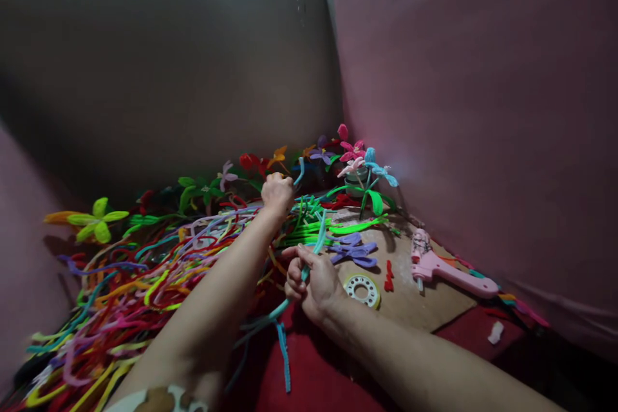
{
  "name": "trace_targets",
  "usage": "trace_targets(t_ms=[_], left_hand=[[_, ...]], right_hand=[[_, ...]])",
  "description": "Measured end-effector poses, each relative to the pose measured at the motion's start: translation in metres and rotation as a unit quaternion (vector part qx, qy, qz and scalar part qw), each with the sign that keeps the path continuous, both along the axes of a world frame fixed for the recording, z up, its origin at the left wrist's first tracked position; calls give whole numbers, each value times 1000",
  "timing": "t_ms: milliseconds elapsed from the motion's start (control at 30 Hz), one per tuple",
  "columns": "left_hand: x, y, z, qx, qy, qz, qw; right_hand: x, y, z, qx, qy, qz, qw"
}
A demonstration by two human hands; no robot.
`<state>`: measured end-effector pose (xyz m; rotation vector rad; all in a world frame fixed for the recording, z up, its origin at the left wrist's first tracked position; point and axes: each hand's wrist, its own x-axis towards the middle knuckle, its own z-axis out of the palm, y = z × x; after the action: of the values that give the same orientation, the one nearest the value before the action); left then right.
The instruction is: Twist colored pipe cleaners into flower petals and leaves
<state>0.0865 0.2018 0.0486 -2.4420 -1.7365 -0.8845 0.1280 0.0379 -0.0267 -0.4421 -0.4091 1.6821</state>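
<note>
My left hand (279,194) is reached out over the pile, closed in a fist. A light blue pipe cleaner (300,170) sticks up from it, its top bent. Nearer to me, my right hand (316,283) has its fingers wrapped round turquoise pipe cleaners (320,232), which run up past the thumb and trail down to the left. A short blue pipe cleaner (284,357) hangs below over the red cloth. Just beyond my right hand lie green pipe cleaners (309,232) and a purple pipe-cleaner flower (355,250). A roll of tape (362,291) lies beside my right wrist.
A heap of many-coloured pipe cleaners (159,290) spreads to the left. Finished flowers (99,220) line the back, some by a small pot (356,181). A pink glue gun (451,270) rests on a brown board (447,309). Pink fabric (483,109) rises at right.
</note>
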Motion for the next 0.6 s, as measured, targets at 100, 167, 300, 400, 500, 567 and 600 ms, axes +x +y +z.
trace_targets(t_ms=[100,167,300,400,500,567,600], left_hand=[[11,14,-8,-7,8,43,999],[22,23,-14,-27,19,23,999],[48,37,-27,-79,55,-60,994],[61,41,-37,-105,61,-73,990],[65,43,-42,-113,32,-71,991],[65,44,-41,-113,-2,-81,990],[64,43,-39,-113,-21,-90,989]], right_hand=[[0,1,1,-7,6,-3,1000],[1,1,2,-11,15,0,1000],[2,3,1,-20,22,10,1000],[4,5,2,-48,31,0,998],[6,5,3,-61,42,-6,997],[6,4,4,-59,42,-2,997],[6,4,5,-56,41,1,998]])
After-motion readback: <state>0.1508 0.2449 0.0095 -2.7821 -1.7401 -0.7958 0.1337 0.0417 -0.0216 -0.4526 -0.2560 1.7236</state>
